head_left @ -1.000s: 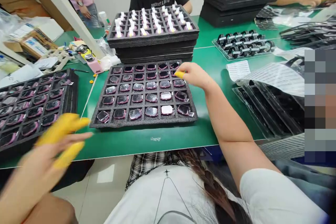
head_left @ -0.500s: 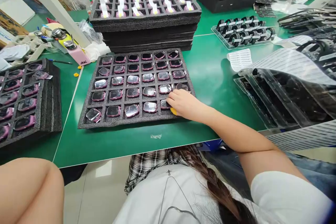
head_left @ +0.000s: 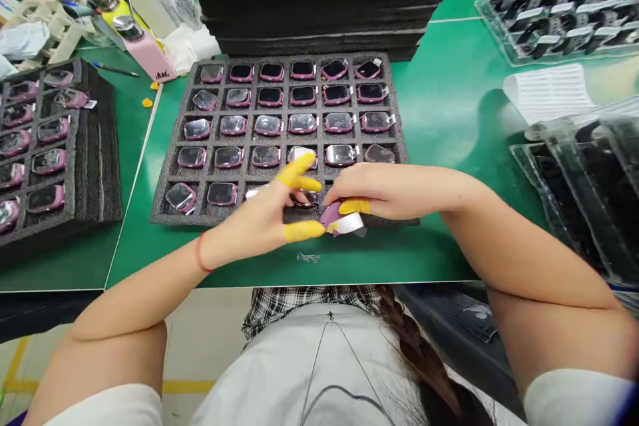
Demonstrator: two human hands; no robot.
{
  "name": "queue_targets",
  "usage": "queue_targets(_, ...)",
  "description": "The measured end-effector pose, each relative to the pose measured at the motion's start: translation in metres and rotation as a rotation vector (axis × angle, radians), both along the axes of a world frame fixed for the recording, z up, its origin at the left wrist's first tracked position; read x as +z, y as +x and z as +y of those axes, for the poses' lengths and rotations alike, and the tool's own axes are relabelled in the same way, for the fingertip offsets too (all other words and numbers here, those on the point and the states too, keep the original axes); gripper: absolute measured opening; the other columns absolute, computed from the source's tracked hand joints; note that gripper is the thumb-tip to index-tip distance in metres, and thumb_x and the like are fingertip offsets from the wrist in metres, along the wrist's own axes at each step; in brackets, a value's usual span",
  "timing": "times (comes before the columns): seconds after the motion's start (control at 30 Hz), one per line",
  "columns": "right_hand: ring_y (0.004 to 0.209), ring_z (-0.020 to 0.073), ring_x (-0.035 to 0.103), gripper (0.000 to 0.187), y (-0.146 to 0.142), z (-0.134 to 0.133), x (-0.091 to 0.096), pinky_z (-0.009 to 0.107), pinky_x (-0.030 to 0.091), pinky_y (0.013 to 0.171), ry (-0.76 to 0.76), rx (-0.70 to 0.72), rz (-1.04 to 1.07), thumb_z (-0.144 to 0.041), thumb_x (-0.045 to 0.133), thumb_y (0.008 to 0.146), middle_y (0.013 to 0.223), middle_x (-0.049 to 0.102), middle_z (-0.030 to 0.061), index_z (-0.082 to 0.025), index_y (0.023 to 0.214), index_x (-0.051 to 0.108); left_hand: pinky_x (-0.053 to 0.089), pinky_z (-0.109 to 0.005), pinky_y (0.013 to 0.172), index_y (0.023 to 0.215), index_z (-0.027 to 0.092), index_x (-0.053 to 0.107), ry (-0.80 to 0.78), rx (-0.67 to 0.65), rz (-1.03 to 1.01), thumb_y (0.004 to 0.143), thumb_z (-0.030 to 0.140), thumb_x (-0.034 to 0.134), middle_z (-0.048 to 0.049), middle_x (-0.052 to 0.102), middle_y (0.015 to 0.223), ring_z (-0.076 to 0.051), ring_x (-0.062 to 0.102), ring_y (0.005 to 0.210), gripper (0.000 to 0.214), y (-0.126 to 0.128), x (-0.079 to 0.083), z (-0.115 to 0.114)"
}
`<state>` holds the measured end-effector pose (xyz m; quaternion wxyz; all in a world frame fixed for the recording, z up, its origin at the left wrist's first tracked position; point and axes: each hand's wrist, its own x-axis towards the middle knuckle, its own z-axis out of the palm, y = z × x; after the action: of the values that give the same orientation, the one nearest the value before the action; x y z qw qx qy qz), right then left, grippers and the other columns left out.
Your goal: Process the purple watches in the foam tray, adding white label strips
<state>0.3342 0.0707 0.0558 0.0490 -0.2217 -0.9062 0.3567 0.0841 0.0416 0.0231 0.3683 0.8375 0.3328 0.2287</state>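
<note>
My right hand [head_left: 367, 190] is closed on a pink-purple smartwatch case [head_left: 331, 214], held above the front right part of the foam tray. A white paper tab [head_left: 349, 223] sticks out from the case. My left hand [head_left: 272, 210] reaches in from the left with thumb and fingers spread, its thumb tip near or against the case; whether they touch I cannot tell. Yellow finger cots cover several fingertips. Beneath both hands lies the black foam tray [head_left: 160, 196], with rows of pink-rimmed watch cases [head_left: 222, 193] in its compartments, screens up. My hands hide some of the front compartments.
Thick black foam trays [head_left: 309, 20] are stacked behind. More filled trays [head_left: 100, 146] stand at the left. A pink bottle [head_left: 147, 56] is at the back left. On the right are a clear tray of black watch straps [head_left: 549, 20], a white sheet [head_left: 544, 90] and plastic-wrapped packs [head_left: 564, 186].
My left hand has come into view over the tray. My right hand has lifted a watch case from the front right of the tray. The view has tilted down and closer.
</note>
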Motion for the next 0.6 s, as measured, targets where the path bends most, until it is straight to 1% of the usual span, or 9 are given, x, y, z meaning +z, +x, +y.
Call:
queue_targets(0.07, 0.081, 0.0165, 0.063, 0.019, -0.016, 0.006, -0.002, 0.029, 0.046, 0.071, -0.002, 0.011, -0.058, -0.013, 0.052, 0.091, 0.093, 0.073, 0.0040, -0.020, 0.099, 0.068, 0.054, -0.038, 0.087, 0.153, 0.029, 0.020, -0.007, -0.009, 0.083, 0.082, 0.035, 0.073, -0.0082, 0.062, 0.123, -0.023, 0.063, 0.102, 0.089, 0.010, -0.012, -0.004)
queue_targets(0.13, 0.074, 0.0150, 0.061, 0.015, -0.029, 0.012, -0.009, 0.027, 0.045, 0.065, -0.033, -0.018, -0.064, -0.010, 0.057, 0.086, 0.088, 0.070, 0.0029, -0.019, 0.094, 0.066, 0.050, -0.043, 0.092, 0.154, 0.027, 0.016, 0.034, 0.075, 0.121, 0.082, 0.035, 0.072, -0.0103, 0.060, 0.124, -0.028, 0.058, 0.110, 0.092, 0.016, -0.023, -0.008)
queue_targets(0.2, 0.072, 0.0143, 0.059, 0.010, -0.035, 0.015, -0.017, 0.026, 0.044, 0.064, -0.031, -0.098, -0.020, -0.011, 0.060, 0.083, 0.084, 0.068, 0.0017, -0.018, 0.089, 0.063, 0.047, -0.045, 0.093, 0.154, 0.027, 0.015, 0.079, 0.158, 0.132, 0.083, 0.038, 0.071, -0.0105, 0.059, 0.124, -0.028, 0.056, 0.109, 0.091, 0.016, -0.030, -0.010)
queue_targets(0.27, 0.077, 0.0160, 0.058, 0.003, -0.034, 0.012, -0.023, 0.029, 0.045, 0.070, 0.067, -0.245, 0.074, -0.016, 0.062, 0.085, 0.084, 0.066, 0.0031, -0.017, 0.084, 0.063, 0.045, -0.045, 0.094, 0.153, 0.028, 0.018, 0.116, 0.187, 0.169, 0.084, 0.041, 0.070, -0.0091, 0.060, 0.120, -0.027, 0.055, 0.105, 0.087, 0.012, -0.033, -0.012)
queue_targets(0.37, 0.083, 0.0176, 0.057, 0.021, -0.026, 0.000, -0.028, 0.032, 0.045, 0.075, 0.192, -0.456, 0.217, -0.027, 0.056, 0.093, 0.085, 0.063, 0.0062, -0.016, 0.076, 0.064, 0.041, -0.046, 0.096, 0.149, 0.027, 0.026, 0.205, 0.214, 0.211, 0.087, 0.047, 0.066, -0.0070, 0.060, 0.108, -0.025, 0.053, 0.099, 0.077, 0.007, -0.036, -0.013)
queue_targets(0.43, 0.080, 0.0163, 0.057, 0.026, -0.024, -0.011, -0.030, 0.031, 0.045, 0.074, 0.152, -0.493, 0.262, -0.031, 0.054, 0.095, 0.083, 0.062, 0.0054, -0.017, 0.078, 0.066, 0.037, -0.049, 0.102, 0.149, 0.024, 0.026, 0.274, 0.219, 0.200, 0.088, 0.050, 0.063, -0.0067, 0.060, 0.104, -0.025, 0.052, 0.100, 0.075, 0.008, -0.039, -0.014)
queue_targets(0.5, 0.082, 0.0166, 0.057, 0.020, -0.028, -0.023, -0.035, 0.031, 0.047, 0.075, 0.156, -0.506, 0.287, -0.034, 0.061, 0.091, 0.085, 0.062, 0.0053, -0.017, 0.085, 0.068, 0.030, -0.052, 0.110, 0.150, 0.022, 0.022, 0.311, 0.214, 0.184, 0.089, 0.051, 0.061, -0.0077, 0.060, 0.107, -0.025, 0.053, 0.105, 0.077, 0.010, -0.041, -0.016)
queue_targets(0.57, 0.086, 0.0174, 0.057, 0.013, -0.034, -0.032, -0.041, 0.033, 0.047, 0.078, 0.219, -0.528, 0.342, -0.030, 0.067, 0.087, 0.090, 0.063, 0.0059, -0.017, 0.088, 0.067, 0.023, -0.054, 0.115, 0.150, 0.021, 0.020, 0.300, 0.205, 0.168, 0.090, 0.051, 0.061, -0.0091, 0.060, 0.115, -0.025, 0.053, 0.113, 0.078, 0.012, -0.040, -0.016)
queue_targets(0.6, 0.086, 0.0168, 0.057, 0.007, -0.037, -0.035, -0.044, 0.033, 0.047, 0.079, 0.235, -0.519, 0.389, -0.024, 0.067, 0.087, 0.090, 0.064, 0.0053, -0.018, 0.086, 0.065, 0.022, -0.054, 0.116, 0.148, 0.021, 0.024, 0.282, 0.203, 0.158, 0.090, 0.050, 0.061, -0.0098, 0.060, 0.119, -0.025, 0.052, 0.117, 0.074, 0.012, -0.039, -0.016)
